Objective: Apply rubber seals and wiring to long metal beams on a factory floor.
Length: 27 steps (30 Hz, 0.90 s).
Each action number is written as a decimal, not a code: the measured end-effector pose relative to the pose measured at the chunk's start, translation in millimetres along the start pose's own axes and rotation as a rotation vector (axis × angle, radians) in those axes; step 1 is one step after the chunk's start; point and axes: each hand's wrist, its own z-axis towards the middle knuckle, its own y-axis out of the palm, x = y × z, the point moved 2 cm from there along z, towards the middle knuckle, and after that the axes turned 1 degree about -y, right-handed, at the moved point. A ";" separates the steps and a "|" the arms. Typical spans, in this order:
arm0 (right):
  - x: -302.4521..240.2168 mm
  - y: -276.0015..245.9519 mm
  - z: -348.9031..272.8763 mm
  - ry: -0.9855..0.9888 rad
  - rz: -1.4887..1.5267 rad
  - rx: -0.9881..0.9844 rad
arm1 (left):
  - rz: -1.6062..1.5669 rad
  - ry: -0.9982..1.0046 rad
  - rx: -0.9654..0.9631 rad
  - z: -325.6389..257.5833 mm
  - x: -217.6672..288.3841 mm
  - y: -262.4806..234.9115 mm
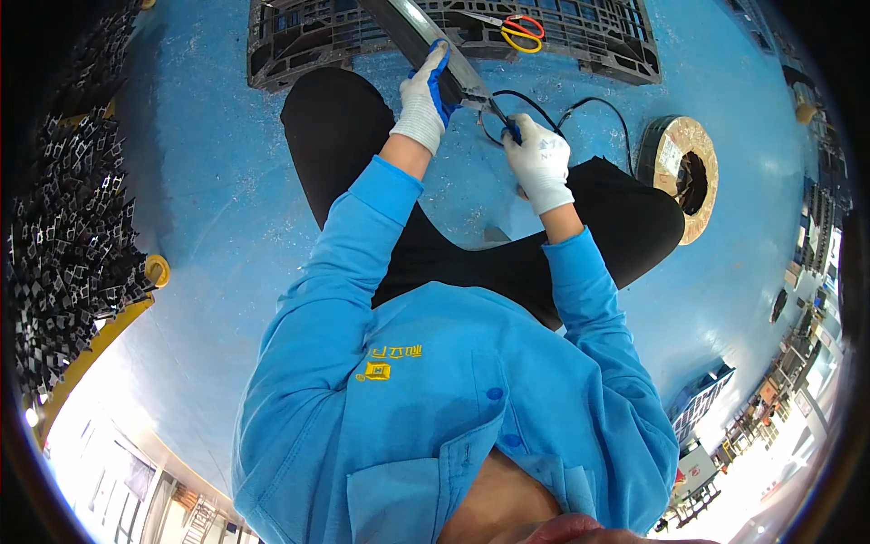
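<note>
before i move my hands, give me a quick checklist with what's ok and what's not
1. Left hand gripping the long dark profile: ok.
2. Kind of thin dark piece at the right hand: cannot tell, fingers partly hide it.
3. Gloves on both hands: ok.
4. Red-and-yellow-handled scissors set down: ok, on the black slotted pallet.
5. Blue floor free of scraps: not ok, pale bits scattered.

Left gloved hand [424, 98] has a long dark profile [408, 34], right gloved hand [539, 161] grips some slim dark piece [497, 111] by its near end, red-and-yellow scissors [507, 26] lying far on a black pallet [273, 45].
</note>
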 end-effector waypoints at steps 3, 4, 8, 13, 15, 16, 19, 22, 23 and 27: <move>0.7 5.5 -0.1 -0.011 0.063 0.016 | -0.002 0.015 -0.009 -3.3 -0.1 -0.6; 1.9 6.7 -1.2 0.009 0.157 0.004 | -0.010 0.030 -0.021 -3.9 0.1 -1.1; 15.6 12.9 -5.2 0.096 0.482 -0.129 | -0.038 0.066 -0.052 0.3 1.3 -6.1; 19.9 12.8 -2.4 0.280 0.844 -0.420 | -0.069 0.061 -0.085 8.1 -1.5 -7.8; -4.2 2.2 7.8 0.332 0.773 -0.327 | -0.083 0.054 -0.096 6.9 0.1 -7.7; -8.8 -0.3 9.9 0.356 0.737 -0.282 | -0.091 0.053 -0.101 6.2 1.2 -7.6; 18.8 8.8 0.8 0.213 0.925 -0.277 | -0.158 0.056 -0.142 3.4 5.0 -6.6; 30.9 5.3 -6.5 0.064 1.097 -0.278 | -0.235 0.056 -0.180 3.8 3.7 -6.3; 28.2 -1.1 -5.9 0.112 1.108 -0.306 | -0.224 0.054 -0.177 6.1 3.3 -7.4; 8.6 -18.6 -3.9 0.264 1.142 -0.379 | -0.179 0.042 -0.176 11.9 3.5 -8.3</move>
